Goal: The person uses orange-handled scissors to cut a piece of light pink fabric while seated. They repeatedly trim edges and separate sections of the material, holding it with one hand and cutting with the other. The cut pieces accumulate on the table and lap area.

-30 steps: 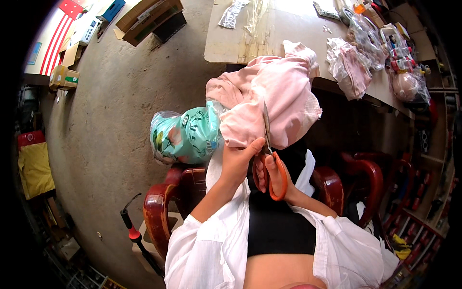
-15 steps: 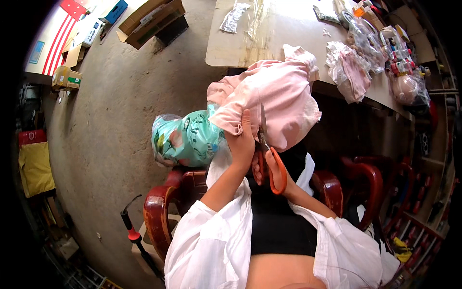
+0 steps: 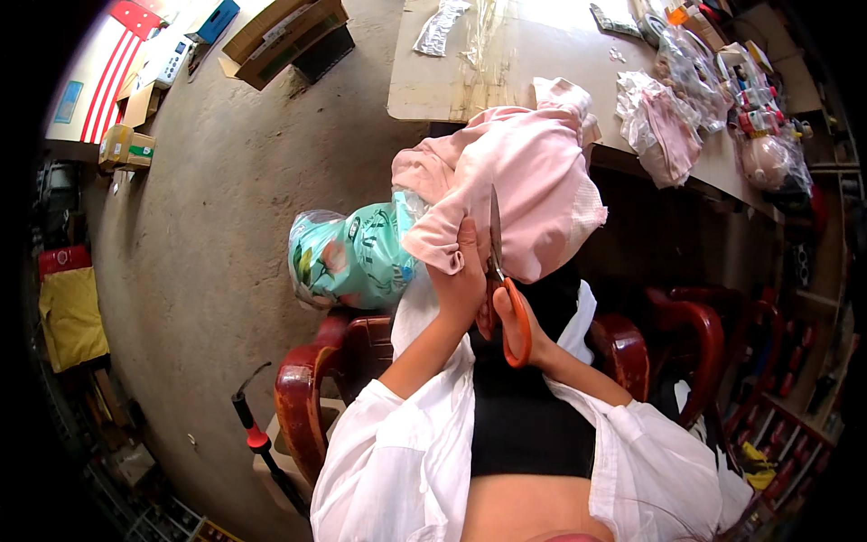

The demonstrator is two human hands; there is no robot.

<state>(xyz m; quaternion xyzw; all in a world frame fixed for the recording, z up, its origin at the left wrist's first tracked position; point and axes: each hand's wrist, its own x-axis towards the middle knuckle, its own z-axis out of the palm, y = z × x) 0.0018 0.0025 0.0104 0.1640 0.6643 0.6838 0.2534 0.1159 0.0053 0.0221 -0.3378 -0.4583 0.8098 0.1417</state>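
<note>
Left hand (image 3: pixel 461 282): gripping pale-pink cloth (image 3: pixel 542 199)
Right hand (image 3: pixel 539 339): gripping orange-handled scissors (image 3: pixel 495 257)
Scissor work: I'd want cloth taut, left thumb (image 3: pixel 467 242) well clear of the blades (image 3: pixel 494 217)

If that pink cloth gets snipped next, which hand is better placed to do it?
Probably the right hand: it holds the orange-handled scissors, blades pointing toward the pink cloth. The left hand grips the cloth beside them.

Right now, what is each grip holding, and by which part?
The right grip holds the scissors by their orange handles; the left grip holds the pink cloth by its near left edge.
</note>
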